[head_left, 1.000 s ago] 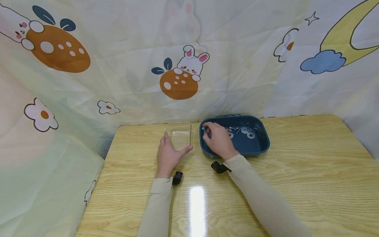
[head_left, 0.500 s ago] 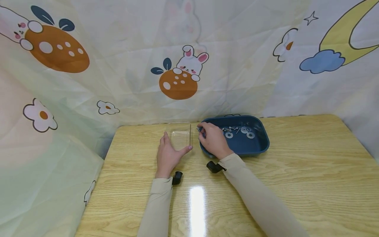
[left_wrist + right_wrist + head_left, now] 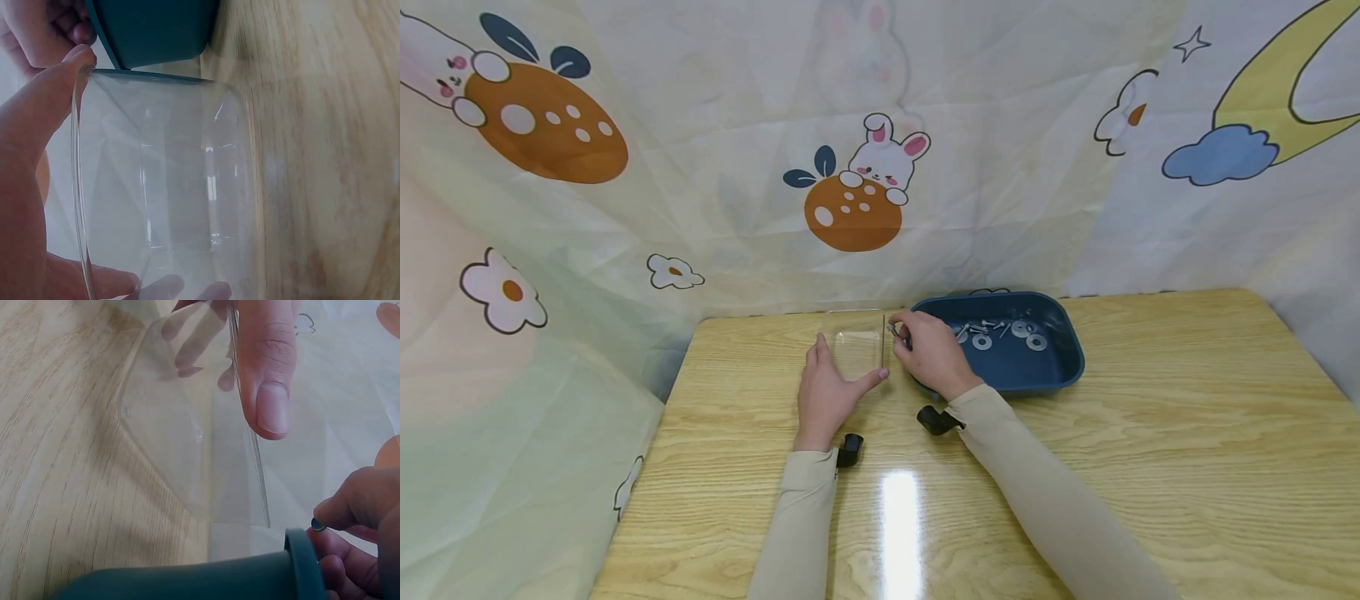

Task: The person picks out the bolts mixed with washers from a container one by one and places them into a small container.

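A clear plastic box [image 3: 859,340] stands on the table. My left hand [image 3: 829,398] grips it near the front, thumb on the right rim and fingers along the left side; the fingers show through the clear wall [image 3: 181,156] in the left wrist view. Between the thumb and index finger of my right hand [image 3: 934,354] is a small metal screw [image 3: 318,524], mostly hidden, only its rounded end showing. That hand hovers over the left rim of a dark blue tray [image 3: 1067,367], close to the box's right side. Inside the tray lie several screws [image 3: 977,328] and flat washers [image 3: 1036,342].
The wooden table [image 3: 1187,417] extends to the right and toward the front. A patterned cloth [image 3: 1000,167] hangs behind its back edge and down the left side. The tray stands a short gap to the right of the box.
My right hand has moved left, from inside the tray to over its left rim and nearer the box, carrying the screw. The left hand and the box have stayed put.
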`<state>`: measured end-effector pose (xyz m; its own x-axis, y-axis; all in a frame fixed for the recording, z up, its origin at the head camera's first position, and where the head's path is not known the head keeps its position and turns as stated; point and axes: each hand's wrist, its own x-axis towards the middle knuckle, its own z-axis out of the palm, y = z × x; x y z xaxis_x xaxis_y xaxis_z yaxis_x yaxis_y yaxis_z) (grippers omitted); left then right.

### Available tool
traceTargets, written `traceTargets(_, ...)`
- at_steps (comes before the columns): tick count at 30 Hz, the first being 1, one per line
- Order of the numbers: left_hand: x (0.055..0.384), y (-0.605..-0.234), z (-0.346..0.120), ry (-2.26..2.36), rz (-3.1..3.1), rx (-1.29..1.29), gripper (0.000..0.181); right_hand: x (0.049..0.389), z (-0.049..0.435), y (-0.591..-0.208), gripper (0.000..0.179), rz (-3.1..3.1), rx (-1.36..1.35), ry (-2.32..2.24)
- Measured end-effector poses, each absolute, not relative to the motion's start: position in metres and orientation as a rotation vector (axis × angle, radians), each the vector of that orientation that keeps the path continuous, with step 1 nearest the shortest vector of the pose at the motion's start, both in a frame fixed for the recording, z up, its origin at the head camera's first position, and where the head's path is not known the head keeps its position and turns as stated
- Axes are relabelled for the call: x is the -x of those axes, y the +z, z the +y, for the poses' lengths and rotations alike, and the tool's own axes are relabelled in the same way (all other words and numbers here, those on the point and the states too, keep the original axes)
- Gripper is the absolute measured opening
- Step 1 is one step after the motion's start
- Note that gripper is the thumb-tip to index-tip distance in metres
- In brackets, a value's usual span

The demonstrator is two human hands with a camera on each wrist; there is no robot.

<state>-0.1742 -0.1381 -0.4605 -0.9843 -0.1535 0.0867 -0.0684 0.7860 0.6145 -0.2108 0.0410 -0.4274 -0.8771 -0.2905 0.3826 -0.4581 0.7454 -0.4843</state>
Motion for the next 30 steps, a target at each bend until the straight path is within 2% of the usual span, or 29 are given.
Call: traceTargets(30,0.176,-0.461,-0.138,-0.929,-2.869,-0.183,0.131,0.221,0.02,-0.432,0.023,-2.774,-0.661,0.772)
